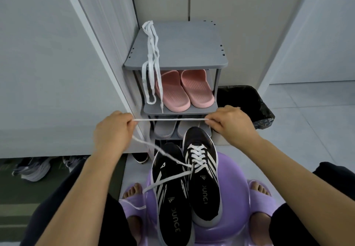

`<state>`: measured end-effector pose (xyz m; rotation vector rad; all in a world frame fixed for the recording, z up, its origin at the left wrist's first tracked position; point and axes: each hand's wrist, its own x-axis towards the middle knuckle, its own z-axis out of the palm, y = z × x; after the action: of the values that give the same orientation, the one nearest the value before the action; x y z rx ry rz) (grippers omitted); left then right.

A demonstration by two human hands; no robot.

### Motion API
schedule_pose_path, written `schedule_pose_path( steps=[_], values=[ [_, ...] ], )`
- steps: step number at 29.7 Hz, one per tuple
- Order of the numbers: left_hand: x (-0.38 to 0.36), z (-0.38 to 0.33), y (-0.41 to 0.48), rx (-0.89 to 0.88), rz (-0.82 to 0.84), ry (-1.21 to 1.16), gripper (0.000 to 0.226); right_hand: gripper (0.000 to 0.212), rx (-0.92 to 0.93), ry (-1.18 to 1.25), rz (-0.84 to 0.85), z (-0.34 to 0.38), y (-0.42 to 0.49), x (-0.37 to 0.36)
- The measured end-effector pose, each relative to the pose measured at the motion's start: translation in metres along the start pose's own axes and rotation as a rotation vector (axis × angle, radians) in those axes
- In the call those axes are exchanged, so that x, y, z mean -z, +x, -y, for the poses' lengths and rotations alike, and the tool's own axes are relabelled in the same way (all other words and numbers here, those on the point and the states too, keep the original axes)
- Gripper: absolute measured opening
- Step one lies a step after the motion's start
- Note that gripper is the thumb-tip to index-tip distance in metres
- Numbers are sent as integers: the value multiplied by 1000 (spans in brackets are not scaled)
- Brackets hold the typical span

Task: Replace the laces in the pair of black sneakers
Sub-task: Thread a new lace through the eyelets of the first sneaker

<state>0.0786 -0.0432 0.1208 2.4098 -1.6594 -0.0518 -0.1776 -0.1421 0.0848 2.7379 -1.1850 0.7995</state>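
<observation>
Two black sneakers with white stripes rest on a purple stool [233, 224]. The right sneaker [203, 184] is laced with a white lace. The left sneaker [171, 197] has no lacing that I can see. My left hand [113, 128] and my right hand [229, 124] each pinch a white lace [170, 119], stretched taut and level between them. From my left hand the lace trails down to the right sneaker's top eyelets, and its other end hangs over the left sneaker. Another white lace [151, 53] hangs from the grey shoe rack's top.
The grey shoe rack [192, 53] stands ahead, with pink slippers [184, 90] on its middle shelf and grey slippers below. A black-lined bin [247, 103] is to its right. A white cabinet door is on the left, and my feet in purple slippers flank the stool.
</observation>
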Motion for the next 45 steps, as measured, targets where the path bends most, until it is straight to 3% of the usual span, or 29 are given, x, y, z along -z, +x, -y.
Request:
schedule_pose_path(
  steps=[3,5,7,9,12,15,21,26,31,36,39,41,43,45],
  values=[
    [7,8,0,123,294,139,26,12,37,-83,32,-4,-6,2],
    [8,4,-5,56,432,170,40,24,52,-99,3,0,-8,2],
    [-1,-18,-14,-55,503,-238,66,31,123,-66,-50,9,-8,0],
    [-12,-55,-30,-99,561,-727,56,30,206,-46,-73,25,-9,0],
    [-29,-84,-41,-23,486,-950,11,23,231,-43,-100,36,-9,1],
    [-31,-75,-37,78,423,-957,21,28,194,-32,-71,24,-11,2],
    [-28,-56,-37,-43,489,-628,12,36,164,-57,-26,22,-25,3],
    [-30,-69,-44,45,743,-1022,17,39,296,-24,-62,43,-35,-1],
    [-39,-78,-45,218,677,-1161,5,26,297,-12,-37,40,-46,-10],
    [-52,-80,-52,308,706,-1172,9,39,181,-77,51,40,-48,-3],
    [-58,-82,-55,323,614,-1115,10,30,-158,92,321,41,-52,7],
    [-63,-83,-61,309,568,-1073,11,40,-467,271,560,44,-65,6],
    [-68,-87,-68,274,552,-1038,9,39,-585,319,644,47,-74,-1],
    [-74,-91,-74,210,517,-973,2,25,-649,381,634,48,-77,-2]
  ],
)
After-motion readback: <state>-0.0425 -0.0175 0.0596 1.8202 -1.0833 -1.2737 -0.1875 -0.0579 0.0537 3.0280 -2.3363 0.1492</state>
